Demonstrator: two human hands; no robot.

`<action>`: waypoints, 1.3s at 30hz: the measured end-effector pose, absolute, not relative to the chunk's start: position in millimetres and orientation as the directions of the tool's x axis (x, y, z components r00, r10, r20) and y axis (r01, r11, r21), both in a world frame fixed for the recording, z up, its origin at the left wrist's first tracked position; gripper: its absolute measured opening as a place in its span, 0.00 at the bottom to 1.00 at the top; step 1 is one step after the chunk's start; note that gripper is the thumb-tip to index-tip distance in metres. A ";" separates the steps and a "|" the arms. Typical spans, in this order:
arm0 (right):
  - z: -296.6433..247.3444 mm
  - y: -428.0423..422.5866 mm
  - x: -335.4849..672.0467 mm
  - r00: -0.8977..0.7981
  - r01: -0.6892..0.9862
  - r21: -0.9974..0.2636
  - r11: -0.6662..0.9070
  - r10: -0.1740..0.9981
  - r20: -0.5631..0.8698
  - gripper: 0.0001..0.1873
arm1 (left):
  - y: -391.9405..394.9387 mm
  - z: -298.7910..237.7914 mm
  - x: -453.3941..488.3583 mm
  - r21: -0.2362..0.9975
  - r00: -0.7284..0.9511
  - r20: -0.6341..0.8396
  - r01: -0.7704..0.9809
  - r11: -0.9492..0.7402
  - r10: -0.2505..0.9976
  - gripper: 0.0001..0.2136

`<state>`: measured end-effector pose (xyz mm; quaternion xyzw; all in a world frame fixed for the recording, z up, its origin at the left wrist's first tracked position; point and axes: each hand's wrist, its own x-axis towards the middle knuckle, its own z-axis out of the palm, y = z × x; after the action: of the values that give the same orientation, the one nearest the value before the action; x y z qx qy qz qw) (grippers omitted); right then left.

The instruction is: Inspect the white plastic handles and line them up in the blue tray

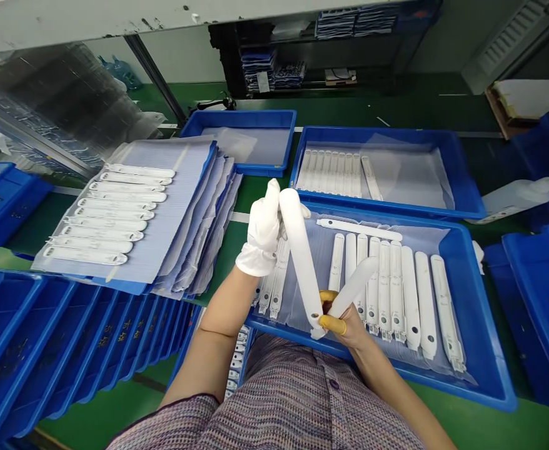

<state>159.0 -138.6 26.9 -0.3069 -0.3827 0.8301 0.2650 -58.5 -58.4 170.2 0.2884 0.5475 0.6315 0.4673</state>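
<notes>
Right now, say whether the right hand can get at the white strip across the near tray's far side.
Probably yes: the white strip lies uncovered in the blue tray, though the right hand is holding white pieces.

white plastic bars (300,250): moulded look, smooth, satin-matt, faint sheen along the long faces. white cloth glove (261,228): knit cotton look, matt, soft. yellow finger cots (331,324): rubbery, smooth, slight gloss. blue plastic trays (471,300): rigid, semi-gloss on the rims. translucent plastic film (396,181) lining them: thin, creased, glossy in patches. ribbed blue-grey sheets (162,187): finely fluted, matt, plastic or fabric, can't tell. milky plastic bottle (513,200): translucent, matt. green coated surface (443,106): smooth, low sheen. woven cloth sleeve (176,415): multicolour fleck, matt, slightly rough texture.
</notes>
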 end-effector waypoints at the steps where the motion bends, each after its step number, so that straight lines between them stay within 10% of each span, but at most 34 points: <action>1: 26.1 -139.3 159.3 -0.668 -0.204 -0.801 -0.563 0.678 -0.307 0.17 | -58.6 169.5 -59.8 0.955 -0.388 -0.157 -0.295 0.039 0.908 0.30; 17: 48.7 -113.9 159.3 -0.357 -0.299 -0.838 -0.457 0.868 -0.346 0.21 | -106.6 112.2 -18.8 0.677 0.080 -0.234 -0.702 0.222 0.969 0.15; 22: 75.9 -92.5 159.4 -0.390 -0.452 -0.685 -0.572 0.817 -0.425 0.18 | -99.3 105.8 -23.9 0.595 0.256 -0.305 -0.701 0.393 0.917 0.32; 39: 106.8 -80.2 142.1 -0.586 -0.532 -0.428 -0.731 0.682 -0.437 0.30 | -100.4 104.1 -5.3 0.636 -0.025 -0.442 -0.714 0.294 0.897 0.16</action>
<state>142.1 -80.2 106.8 -0.2972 -0.1264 0.8815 0.3444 -5.3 -100.4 104.1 0.1105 0.4140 0.5839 0.6895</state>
